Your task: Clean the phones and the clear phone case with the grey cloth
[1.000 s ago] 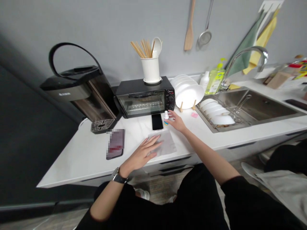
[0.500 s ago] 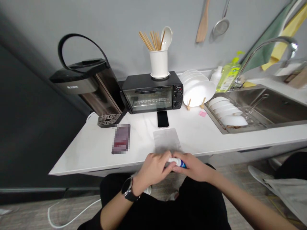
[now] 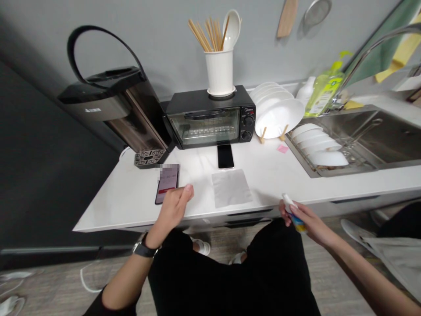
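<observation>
My right hand is wrapped around a small bottle with a white nozzle-like top and a blue and yellow label. The bottle tilts up to the left, just in front of the counter's edge. My left hand is over the front of the counter, fingers curled and thumb pressed along them; whatever it may hold is hidden. Just behind that hand lies a phone with a lit screen and a red button. Between my hands, a thin grey square sheet lies flat on the counter. A dark-screened phone lies behind it.
A black toaster oven carries a white holder of chopsticks and a spoon. The water dispenser stands left. White plates, a green soap bottle and a sink with bowls are right.
My hands have parted. The right moved right with the bottle; the left moved left and up, in front of the lit phone. The grey sheet is now fully exposed, and the view has tilted down.
</observation>
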### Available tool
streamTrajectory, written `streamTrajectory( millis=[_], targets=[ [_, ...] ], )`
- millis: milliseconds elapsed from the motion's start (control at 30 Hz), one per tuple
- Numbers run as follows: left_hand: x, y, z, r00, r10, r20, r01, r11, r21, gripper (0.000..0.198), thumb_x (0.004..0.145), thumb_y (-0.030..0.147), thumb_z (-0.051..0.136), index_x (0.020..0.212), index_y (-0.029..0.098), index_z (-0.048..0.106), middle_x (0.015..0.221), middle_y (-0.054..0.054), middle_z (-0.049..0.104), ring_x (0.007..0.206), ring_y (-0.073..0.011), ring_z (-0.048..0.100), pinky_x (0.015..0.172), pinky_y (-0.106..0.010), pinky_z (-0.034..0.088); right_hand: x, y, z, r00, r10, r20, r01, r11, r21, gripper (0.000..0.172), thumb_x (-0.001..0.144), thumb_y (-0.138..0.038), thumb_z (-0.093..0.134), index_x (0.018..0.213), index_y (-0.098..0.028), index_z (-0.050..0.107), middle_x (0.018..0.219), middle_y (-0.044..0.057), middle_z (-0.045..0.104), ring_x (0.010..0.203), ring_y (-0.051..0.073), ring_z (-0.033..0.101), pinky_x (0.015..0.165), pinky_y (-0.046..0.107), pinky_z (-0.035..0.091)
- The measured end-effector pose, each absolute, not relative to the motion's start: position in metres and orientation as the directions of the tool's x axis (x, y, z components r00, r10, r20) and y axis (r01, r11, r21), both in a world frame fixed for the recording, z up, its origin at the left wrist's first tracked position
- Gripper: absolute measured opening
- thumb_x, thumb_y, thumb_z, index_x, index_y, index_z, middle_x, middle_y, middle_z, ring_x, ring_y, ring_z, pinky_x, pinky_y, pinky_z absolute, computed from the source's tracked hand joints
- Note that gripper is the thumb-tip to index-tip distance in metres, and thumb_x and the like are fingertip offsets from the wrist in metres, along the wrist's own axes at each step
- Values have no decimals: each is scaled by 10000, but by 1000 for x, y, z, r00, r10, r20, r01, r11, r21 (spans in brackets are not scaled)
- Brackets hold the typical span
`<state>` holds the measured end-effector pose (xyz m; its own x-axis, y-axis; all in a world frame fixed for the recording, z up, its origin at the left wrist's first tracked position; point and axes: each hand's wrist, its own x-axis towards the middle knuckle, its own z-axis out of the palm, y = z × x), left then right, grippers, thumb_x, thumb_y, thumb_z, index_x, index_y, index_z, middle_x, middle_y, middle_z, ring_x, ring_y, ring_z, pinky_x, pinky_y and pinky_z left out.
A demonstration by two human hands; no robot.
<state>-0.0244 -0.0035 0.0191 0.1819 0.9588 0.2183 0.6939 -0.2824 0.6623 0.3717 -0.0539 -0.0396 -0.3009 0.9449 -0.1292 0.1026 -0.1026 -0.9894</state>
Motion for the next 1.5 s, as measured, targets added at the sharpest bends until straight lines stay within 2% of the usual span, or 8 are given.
streamTrajectory(
  millis=[100,233,333,433,533,633,900,1500],
  targets=[
    [-18,25,-8,130,978,161,640,-207,740,538,1046,542,325,621,224,414,589,18,450,583,-141,445,628,-294,350,349,-48,-39,-352,922,-162,-259,-262,-930,464,967,-669,531,1166,-253,584,705,-46,430,498,122,383,492,263,413],
    [-1,45,-39,57,988,141,614,-146,776,548,1033,578,326,625,227,432,581,17,471,586,-149,473,632,-288,370,314,-38,-33,-372,922,-109,-383,-259,-887,503,978,-629,540,1385,-359,417,727,-75,420,425,88,257,389,202,265],
    [-2,47,-45,54,987,149,615,-151,774,551,1031,593,327,638,227,450,588,14,490,596,-152,488,629,-281,380,309,-25,-31,-340,940,-28,-276,-128,-953,528,995,-640,512,1425,-360,385,793,-57,476,447,94,341,420,221,326],
    [-6,46,-44,49,987,150,623,-148,768,549,1029,594,306,644,228,446,590,10,499,598,-152,499,618,-274,387,312,-1,-28,-307,944,120,105,159,-982,485,1016,-578,533,1416,-314,456,936,6,614,578,138,540,573,286,489],
    [-5,46,-42,50,988,144,643,-142,752,540,1017,587,325,635,226,445,589,4,508,610,-156,516,615,-273,377,312,29,-21,-423,857,293,519,495,-697,402,1050,-475,520,1400,-279,543,1235,91,689,891,220,698,854,365,553],
    [-2,46,-41,63,988,144,668,-148,729,518,998,570,369,622,222,449,579,1,498,617,-160,523,610,-276,349,305,55,-11,-574,768,284,675,640,-367,438,1091,-372,429,1518,-287,475,1279,103,692,911,231,720,835,355,549],
    [-1,46,-40,83,984,159,680,-173,713,489,987,540,377,625,218,448,584,-4,509,608,-159,512,612,-284,305,289,87,-14,-730,677,93,683,726,77,500,1074,-226,419,1570,-291,429,1199,94,716,712,179,688,631,288,422],
    [-5,43,-40,152,969,198,649,-248,719,448,982,507,500,653,204,471,585,51,416,574,-115,409,607,-256,272,289,83,-16,-802,596,37,591,782,196,367,1077,-153,423,1429,-221,499,1290,124,703,727,161,696,546,274,320]
  ],
)
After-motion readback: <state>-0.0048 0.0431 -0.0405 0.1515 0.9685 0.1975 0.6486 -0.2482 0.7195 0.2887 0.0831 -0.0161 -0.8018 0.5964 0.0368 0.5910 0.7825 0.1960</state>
